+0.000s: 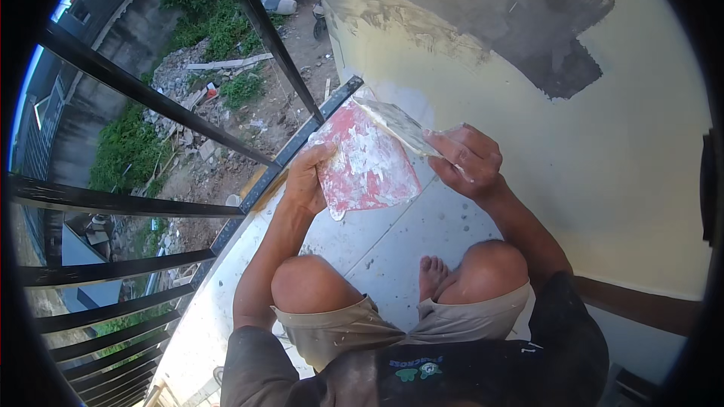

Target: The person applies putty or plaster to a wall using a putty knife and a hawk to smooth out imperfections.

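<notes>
A flat red plastering board (pixel 369 162), smeared with white putty, is gripped along its left edge by my left hand (pixel 308 177), thumb on top. In my right hand (pixel 467 158) is a flat putty knife (pixel 396 122), its wide grey blade tilted against the board's upper right edge. Whitish putty coats the blade's lower edge. My right fingers close around the near end of the putty knife, and its handle is hidden in them. A blob of putty hangs at the board's lower left corner.
Black metal railing bars (pixel 151 102) rise on the left, with rubble and plants below. To the right stands a cream wall (pixel 626 151) with a grey plaster patch (pixel 528 22). Pale floor tiles (pixel 392 256) lie beneath, spotted with drips. My bent knees are close below the board.
</notes>
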Tool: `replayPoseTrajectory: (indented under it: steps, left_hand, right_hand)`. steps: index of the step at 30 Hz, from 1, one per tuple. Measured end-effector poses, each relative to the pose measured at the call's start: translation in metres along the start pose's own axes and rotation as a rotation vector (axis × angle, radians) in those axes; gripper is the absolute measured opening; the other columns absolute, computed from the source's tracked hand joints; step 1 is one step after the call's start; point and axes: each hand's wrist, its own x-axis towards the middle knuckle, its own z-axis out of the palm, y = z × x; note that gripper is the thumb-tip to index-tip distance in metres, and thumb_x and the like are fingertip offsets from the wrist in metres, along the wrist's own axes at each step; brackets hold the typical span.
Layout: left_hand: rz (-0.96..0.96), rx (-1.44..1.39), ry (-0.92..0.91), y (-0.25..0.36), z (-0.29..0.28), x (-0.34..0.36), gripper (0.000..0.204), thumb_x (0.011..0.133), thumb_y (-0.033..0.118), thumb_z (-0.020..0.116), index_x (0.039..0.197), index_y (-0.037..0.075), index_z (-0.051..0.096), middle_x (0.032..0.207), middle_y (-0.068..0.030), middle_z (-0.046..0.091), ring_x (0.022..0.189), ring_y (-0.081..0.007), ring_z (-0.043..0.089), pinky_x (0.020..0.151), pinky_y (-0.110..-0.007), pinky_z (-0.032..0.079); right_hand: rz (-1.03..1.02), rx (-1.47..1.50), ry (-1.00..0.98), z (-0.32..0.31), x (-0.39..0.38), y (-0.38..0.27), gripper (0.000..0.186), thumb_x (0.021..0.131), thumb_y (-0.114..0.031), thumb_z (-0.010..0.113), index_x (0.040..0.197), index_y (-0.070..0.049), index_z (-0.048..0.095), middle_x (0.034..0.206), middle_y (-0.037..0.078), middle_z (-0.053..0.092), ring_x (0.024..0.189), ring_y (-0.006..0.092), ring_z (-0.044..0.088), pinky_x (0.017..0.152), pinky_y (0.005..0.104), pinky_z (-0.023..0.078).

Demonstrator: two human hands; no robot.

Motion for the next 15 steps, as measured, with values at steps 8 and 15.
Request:
replayPoseTrajectory:
  steps: [8, 15]
  left_hand:
    - [0.123, -0.067, -0.043, -0.012, 0.001, -0.006, 0.036, 0.088, 0.006, 0.059, 0.121, -0.006, 0.053, 0.109, -0.0162, 0.066, 0.095, -0.0264, 0.069, 0.088, -0.041, 0.057]
    - [0.234, -0.052, -0.097, -0.010, -0.005, -0.003, 0.037, 0.087, 0.003, 0.058, 0.123, -0.005, 0.051, 0.113, -0.0166, 0.064, 0.098, -0.0263, 0.068, 0.089, -0.042, 0.057]
  right_hand:
    - [-0.174, -0.180, -0.318, -0.008, 0.004, -0.023, 0.039, 0.068, -0.006, 0.072, 0.107, -0.004, 0.072, 0.064, 0.000, 0.043, 0.056, 0.0145, 0.047, 0.048, 0.0277, 0.041]
    - [-0.164, -0.235, -0.389, -0.002, 0.007, -0.021, 0.045, 0.067, -0.002, 0.072, 0.112, -0.002, 0.070, 0.064, 0.001, 0.043, 0.056, 0.0173, 0.047, 0.047, 0.0298, 0.040]
